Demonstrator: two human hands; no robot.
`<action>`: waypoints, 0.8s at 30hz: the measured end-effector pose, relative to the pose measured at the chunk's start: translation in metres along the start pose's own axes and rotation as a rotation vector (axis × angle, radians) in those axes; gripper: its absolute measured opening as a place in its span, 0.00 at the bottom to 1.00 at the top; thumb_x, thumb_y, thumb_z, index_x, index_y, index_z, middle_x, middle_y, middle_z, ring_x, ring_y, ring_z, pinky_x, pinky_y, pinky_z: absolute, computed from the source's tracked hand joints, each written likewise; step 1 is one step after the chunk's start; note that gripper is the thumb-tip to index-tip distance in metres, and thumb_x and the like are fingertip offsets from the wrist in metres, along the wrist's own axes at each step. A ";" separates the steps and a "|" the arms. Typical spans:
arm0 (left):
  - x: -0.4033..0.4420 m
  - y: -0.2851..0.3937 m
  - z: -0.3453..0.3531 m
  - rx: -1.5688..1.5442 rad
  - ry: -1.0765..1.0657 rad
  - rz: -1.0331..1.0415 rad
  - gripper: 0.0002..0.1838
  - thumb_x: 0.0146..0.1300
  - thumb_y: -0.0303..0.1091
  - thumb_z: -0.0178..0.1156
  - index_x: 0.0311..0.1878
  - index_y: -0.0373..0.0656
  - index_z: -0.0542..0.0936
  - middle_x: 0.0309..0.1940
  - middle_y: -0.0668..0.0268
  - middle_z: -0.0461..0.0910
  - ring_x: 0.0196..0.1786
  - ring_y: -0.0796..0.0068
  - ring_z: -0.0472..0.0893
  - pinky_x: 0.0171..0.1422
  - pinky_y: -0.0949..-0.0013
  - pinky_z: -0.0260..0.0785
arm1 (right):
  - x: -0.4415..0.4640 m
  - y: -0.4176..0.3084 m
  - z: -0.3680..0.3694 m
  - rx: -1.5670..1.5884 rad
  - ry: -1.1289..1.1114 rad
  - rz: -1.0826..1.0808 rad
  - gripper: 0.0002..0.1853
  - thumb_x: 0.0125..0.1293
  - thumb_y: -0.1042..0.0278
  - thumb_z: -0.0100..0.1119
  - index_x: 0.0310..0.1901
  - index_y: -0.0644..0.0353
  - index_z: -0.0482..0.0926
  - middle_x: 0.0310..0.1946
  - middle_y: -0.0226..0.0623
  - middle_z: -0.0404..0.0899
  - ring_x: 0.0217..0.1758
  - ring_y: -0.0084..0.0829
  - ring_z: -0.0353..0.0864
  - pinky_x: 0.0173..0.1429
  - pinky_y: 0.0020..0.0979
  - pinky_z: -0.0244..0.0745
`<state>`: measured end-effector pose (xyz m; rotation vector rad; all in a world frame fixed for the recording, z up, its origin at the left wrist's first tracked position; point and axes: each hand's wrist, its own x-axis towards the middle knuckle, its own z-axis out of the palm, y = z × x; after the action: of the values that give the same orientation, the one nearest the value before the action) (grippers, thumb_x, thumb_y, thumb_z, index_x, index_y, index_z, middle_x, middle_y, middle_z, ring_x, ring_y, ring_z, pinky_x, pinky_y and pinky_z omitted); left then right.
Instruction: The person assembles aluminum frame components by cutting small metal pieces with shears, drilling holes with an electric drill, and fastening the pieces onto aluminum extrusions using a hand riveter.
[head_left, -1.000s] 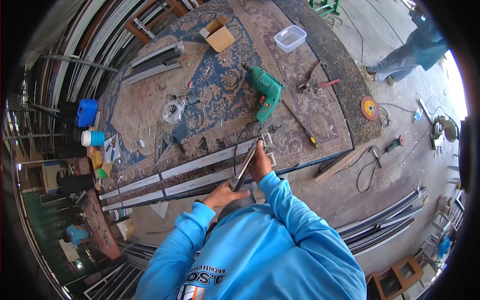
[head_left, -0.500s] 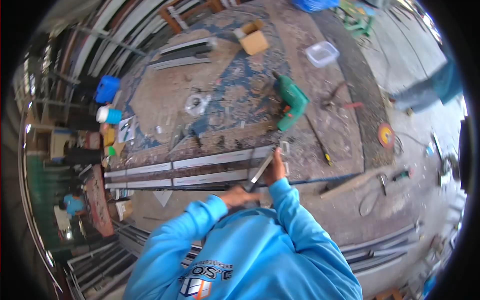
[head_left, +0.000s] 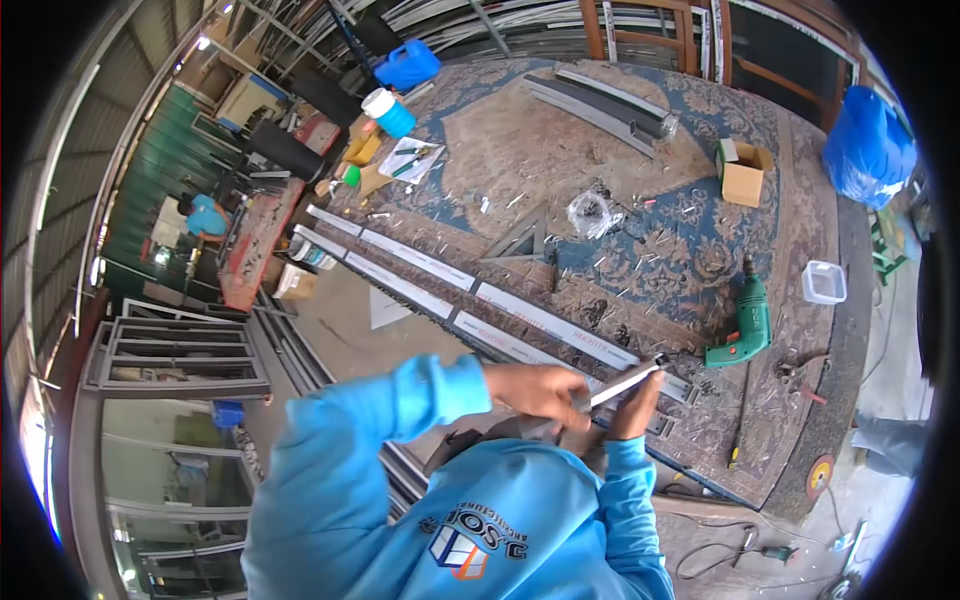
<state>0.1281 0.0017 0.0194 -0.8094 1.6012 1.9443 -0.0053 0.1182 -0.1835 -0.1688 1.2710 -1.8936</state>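
My left hand (head_left: 540,392) is closed around the near end of a short, flat, light-coloured metal strip (head_left: 624,384). At the far end of the strip, my right hand (head_left: 636,408) grips it near a small dark piece (head_left: 661,360). My fingers hide part of the strip, and its exact kind cannot be made out. Just beyond my hands lie two long metal profiles (head_left: 550,322) with printed protective film, side by side along the table's near edge. Their right ends are close to my right hand.
On the carpet-covered table (head_left: 680,220) are a green drill (head_left: 742,325), a set square (head_left: 522,238), an open cardboard box (head_left: 742,175), a clear plastic tub (head_left: 824,283), a yellow-tipped screwdriver (head_left: 738,440) and more profiles (head_left: 600,108). A person (head_left: 207,215) is at the far left.
My view has swung to the left, so the table's things appear farther right. The strip stays between both hands and now tilts less steeply in view.
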 end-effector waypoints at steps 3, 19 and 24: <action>-0.016 -0.007 -0.027 -0.144 0.101 0.031 0.22 0.75 0.44 0.63 0.61 0.39 0.73 0.25 0.71 0.75 0.26 0.81 0.77 0.28 0.75 0.69 | 0.003 0.026 0.043 -0.395 0.008 -0.163 0.38 0.83 0.40 0.39 0.76 0.69 0.63 0.68 0.47 0.68 0.66 0.34 0.69 0.72 0.37 0.65; -0.097 -0.259 -0.470 1.157 0.829 0.106 0.13 0.69 0.33 0.62 0.55 0.46 0.78 0.42 0.56 0.84 0.50 0.48 0.83 0.51 0.46 0.75 | 0.121 0.148 0.289 -0.946 -0.317 -0.500 0.15 0.63 0.64 0.72 0.49 0.58 0.83 0.34 0.41 0.84 0.35 0.37 0.85 0.41 0.36 0.80; -0.091 -0.298 -0.491 0.881 1.124 0.521 0.22 0.62 0.34 0.69 0.59 0.43 0.78 0.56 0.56 0.75 0.59 0.48 0.74 0.64 0.47 0.69 | 0.241 0.245 0.425 -1.130 -0.259 -0.351 0.18 0.64 0.54 0.71 0.47 0.59 0.84 0.31 0.43 0.88 0.37 0.44 0.89 0.44 0.42 0.82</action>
<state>0.4656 -0.4234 -0.1882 -1.2076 3.1999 0.6679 0.1963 -0.3849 -0.2566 -1.2321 2.0627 -1.1235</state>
